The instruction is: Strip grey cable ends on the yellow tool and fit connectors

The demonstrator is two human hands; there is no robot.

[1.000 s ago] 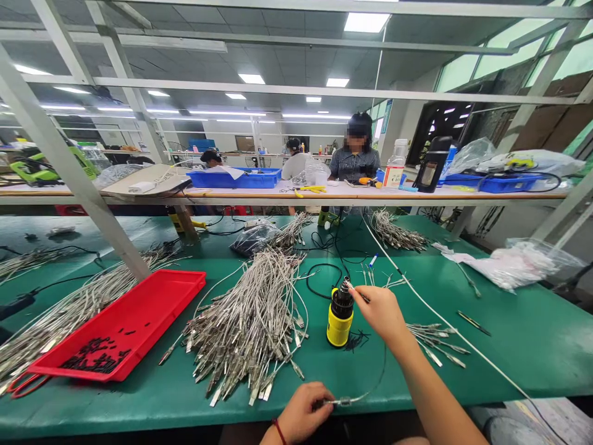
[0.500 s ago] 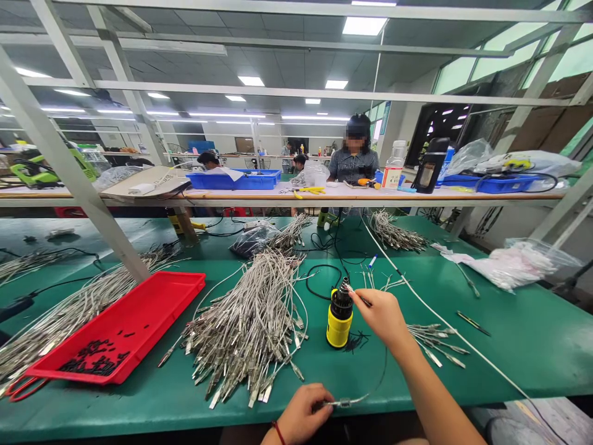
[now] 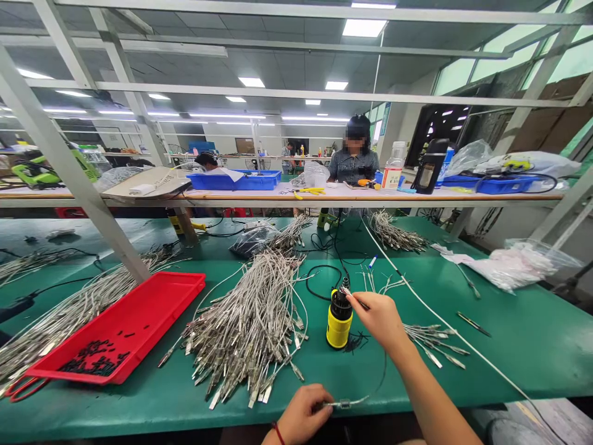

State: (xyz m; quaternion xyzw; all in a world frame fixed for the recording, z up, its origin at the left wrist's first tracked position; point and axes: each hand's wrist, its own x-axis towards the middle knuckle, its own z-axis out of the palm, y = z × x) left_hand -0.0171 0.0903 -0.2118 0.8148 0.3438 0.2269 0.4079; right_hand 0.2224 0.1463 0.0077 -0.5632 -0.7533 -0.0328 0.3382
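The right hand (image 3: pixel 380 320) sits just beside a yellow cylindrical tool with a black top (image 3: pixel 340 320), which stands upright on the green tabletop (image 3: pixel 532 352). Its fingers pinch closed on a thin wire end (image 3: pixel 357 301), whose long axis slants up and to the left, with the tip touching or nearly touching the black top; the pictures do not settle which. The left hand (image 3: pixel 302 410) lies at the near edge of the tabletop, its fingers closed on a thin cable (image 3: pixel 365 397) with a small metal ferrule (image 3: pixel 344 404). The cable runs sideways from those fingers, then curves up toward the right hand. A heap of braided cables with metal tips (image 3: pixel 248 327) lies left of the tool, beyond it a red tray (image 3: pixel 183 287) holding small black pieces.
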